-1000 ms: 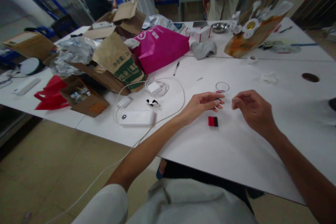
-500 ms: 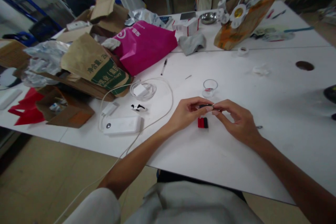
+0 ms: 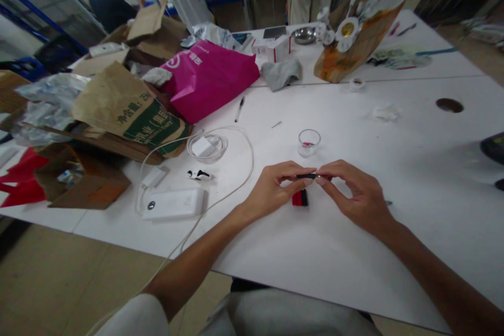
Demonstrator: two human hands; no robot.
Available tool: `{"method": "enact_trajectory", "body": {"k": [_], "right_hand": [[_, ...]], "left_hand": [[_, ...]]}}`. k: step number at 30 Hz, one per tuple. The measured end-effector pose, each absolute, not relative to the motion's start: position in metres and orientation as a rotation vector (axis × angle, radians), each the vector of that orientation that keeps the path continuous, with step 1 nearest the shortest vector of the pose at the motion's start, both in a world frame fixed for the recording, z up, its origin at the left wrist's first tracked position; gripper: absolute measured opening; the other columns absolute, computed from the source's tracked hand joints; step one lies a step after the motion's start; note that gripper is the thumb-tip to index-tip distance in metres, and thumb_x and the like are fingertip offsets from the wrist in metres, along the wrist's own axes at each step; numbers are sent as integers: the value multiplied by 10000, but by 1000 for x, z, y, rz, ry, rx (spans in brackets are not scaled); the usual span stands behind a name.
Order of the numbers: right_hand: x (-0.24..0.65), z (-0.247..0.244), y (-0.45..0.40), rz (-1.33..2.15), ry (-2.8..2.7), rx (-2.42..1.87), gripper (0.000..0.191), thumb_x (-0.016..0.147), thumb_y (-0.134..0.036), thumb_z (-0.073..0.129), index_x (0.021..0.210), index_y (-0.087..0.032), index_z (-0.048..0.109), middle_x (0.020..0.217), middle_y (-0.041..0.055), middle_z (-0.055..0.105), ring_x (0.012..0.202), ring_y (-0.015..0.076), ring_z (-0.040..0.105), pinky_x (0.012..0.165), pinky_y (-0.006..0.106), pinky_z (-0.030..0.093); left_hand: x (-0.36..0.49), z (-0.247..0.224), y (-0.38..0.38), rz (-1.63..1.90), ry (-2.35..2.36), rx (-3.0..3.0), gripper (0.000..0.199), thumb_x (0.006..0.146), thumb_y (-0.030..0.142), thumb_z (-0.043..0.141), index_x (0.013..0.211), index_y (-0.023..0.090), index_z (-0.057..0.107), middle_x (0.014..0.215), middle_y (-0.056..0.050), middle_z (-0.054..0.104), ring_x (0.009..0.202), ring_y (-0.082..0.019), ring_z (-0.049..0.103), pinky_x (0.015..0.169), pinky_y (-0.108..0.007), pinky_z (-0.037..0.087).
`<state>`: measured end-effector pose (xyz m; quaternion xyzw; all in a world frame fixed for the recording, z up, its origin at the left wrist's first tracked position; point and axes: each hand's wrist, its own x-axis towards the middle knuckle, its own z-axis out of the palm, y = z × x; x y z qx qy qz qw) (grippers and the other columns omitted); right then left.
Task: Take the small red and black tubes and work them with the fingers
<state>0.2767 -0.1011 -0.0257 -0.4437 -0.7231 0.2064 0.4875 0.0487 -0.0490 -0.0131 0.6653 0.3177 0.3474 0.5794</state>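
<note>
Over the table's near part, my left hand (image 3: 275, 185) pinches a small black rod-shaped piece (image 3: 305, 176) between thumb and fingertips. My right hand (image 3: 352, 189) is closed at the other end of it, its thumb and forefinger meeting the left fingertips. What exactly the piece is, and whether a second part sits in the right fingers, is too small to tell. Just below the left fingertips lies a red and black block (image 3: 300, 198) on the white table (image 3: 260, 252). A small clear cup (image 3: 309, 143) with something red inside stands beyond the hands.
Left of my hands lie a white power bank (image 3: 173, 203), a coiled white cable (image 3: 208, 147) and a black-and-white clip-like item (image 3: 199, 174). Farther back are a pen (image 3: 239, 109), a magenta bag (image 3: 212, 79), a grey cloth (image 3: 281, 72) and cardboard boxes (image 3: 84, 176). People stand behind the table.
The head view has shifted, so the table things appear lower and a little left. Both hands remain together, and more of the black piece shows between them.
</note>
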Motion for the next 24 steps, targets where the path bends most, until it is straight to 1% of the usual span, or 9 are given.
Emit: {"method": "enact_trajectory", "body": {"k": [4,6,11,16,18,20,24], "right_hand": [[276,-25,-102,477,-1760,-1078,189,1033,-207,743,1180,-324,756,1063,64,806,942,281,781,807,467,663],[275,-25,-102,474,-1760,-1080,200,1030,-204,742,1183,-331,760,1061,63,808,937,286,783,806,475,669],[276,-26,-102,473,-1750,-1059,242,1019,-155,740,1190,-325,757,1053,57,797,936,275,772,803,454,656],[277,-26,-100,408,-1720,-1048,259,998,-105,753,1172,-297,755,1039,54,788,933,253,759,796,415,637],[277,-25,-99,372,-1718,-1043,249,997,-93,758,1166,-275,758,1039,60,788,937,243,761,808,401,636],[277,-25,-99,331,-1720,-1029,247,998,-82,761,1172,-257,764,1047,66,794,943,234,768,821,386,639],[277,-24,-98,260,-1728,-1018,267,999,-67,767,1189,-253,786,1063,62,818,952,223,793,851,371,653]], "left_hand": [[49,-11,-51,767,789,1515,296,981,398,850,1226,234,879,1234,-106,852,1147,-258,781,1046,-387,600],[49,-11,-51,755,802,1489,305,964,415,867,1204,226,876,1224,-102,857,1140,-262,787,1059,-397,602],[49,-12,-49,770,838,1469,365,925,448,907,1188,199,860,1166,-107,856,1059,-235,782,1015,-375,614],[47,-11,-46,806,888,1435,398,905,483,918,1134,163,860,1029,-98,836,889,-181,745,850,-301,609],[47,-10,-45,792,888,1416,382,912,467,912,1121,150,868,996,-95,836,843,-168,740,815,-284,603],[46,-8,-44,788,888,1409,354,917,431,910,1121,145,876,998,-96,844,832,-159,742,816,-274,601],[45,-9,-43,829,899,1447,280,909,359,919,1101,157,892,1017,-92,860,878,-161,750,856,-267,596]]}}
